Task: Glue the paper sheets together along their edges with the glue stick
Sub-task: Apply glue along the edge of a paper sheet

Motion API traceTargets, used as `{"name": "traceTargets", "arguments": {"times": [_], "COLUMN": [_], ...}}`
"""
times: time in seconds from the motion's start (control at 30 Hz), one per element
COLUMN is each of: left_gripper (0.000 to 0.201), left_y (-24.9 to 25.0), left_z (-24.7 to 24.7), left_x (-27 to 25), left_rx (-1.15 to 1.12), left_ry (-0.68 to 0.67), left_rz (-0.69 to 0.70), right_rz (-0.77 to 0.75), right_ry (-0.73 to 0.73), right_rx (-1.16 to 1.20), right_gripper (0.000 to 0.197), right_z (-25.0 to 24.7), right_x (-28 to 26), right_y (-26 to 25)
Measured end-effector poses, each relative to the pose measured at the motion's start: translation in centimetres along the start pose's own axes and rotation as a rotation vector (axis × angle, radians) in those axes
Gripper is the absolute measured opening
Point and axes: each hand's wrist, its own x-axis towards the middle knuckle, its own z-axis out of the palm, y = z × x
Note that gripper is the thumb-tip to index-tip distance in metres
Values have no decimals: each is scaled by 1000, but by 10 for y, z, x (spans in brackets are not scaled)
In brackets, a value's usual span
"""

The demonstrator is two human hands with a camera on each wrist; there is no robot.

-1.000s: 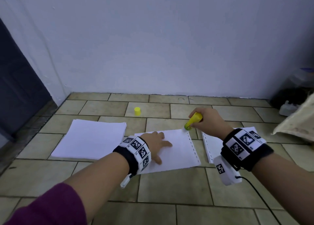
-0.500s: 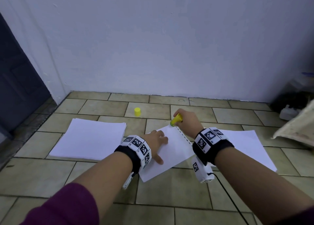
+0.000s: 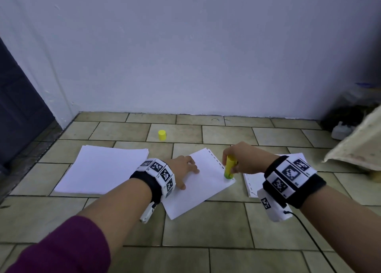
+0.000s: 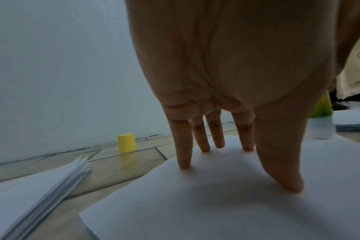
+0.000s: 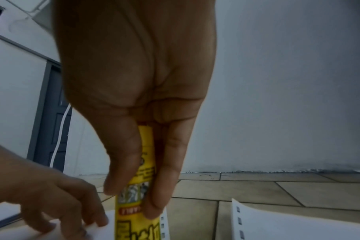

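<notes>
A white sheet [image 3: 198,188] with a punched right edge lies skewed on the tiled floor. My left hand [image 3: 183,170] presses flat on it with spread straight fingers [image 4: 184,155]. My right hand [image 3: 241,161] grips the yellow glue stick [image 3: 229,167] upright, its tip down on the sheet's near right corner. The stick [image 5: 138,203] sits between thumb and fingers in the right wrist view. A second punched sheet [image 3: 253,182] lies to the right, partly hidden by my right wrist. The yellow cap [image 3: 162,135] stands farther back.
A stack of white paper [image 3: 101,169] lies on the left. The wall stands close behind the cap. A dark door [image 3: 18,111] is at far left. A pale cloth [image 3: 358,147] and dark clutter [image 3: 342,120] fill the right corner.
My right hand has drawn the glue stick along the punched edge from the far corner to the near corner. The sheet has turned under my left hand, which stays pressed on it.
</notes>
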Motion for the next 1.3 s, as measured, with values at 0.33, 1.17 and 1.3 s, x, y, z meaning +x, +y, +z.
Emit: {"name": "traceTargets", "arguments": {"times": [0.33, 1.17, 1.3], "left_gripper": [73, 83, 85], "left_y": [8, -3, -6], "left_z": [0, 20, 17], "left_x": [-9, -5, -4], "left_rx": [75, -121, -150], "left_ry": [23, 139, 129], "left_rz": [-85, -151, -160], "right_rz": [97, 104, 95], "right_ry": [271, 418, 361], "right_rx": [538, 532, 448], "right_gripper": [24, 25, 25], "right_z": [-16, 16, 14], "right_x": [-4, 83, 85], "right_y": [21, -39, -41]}}
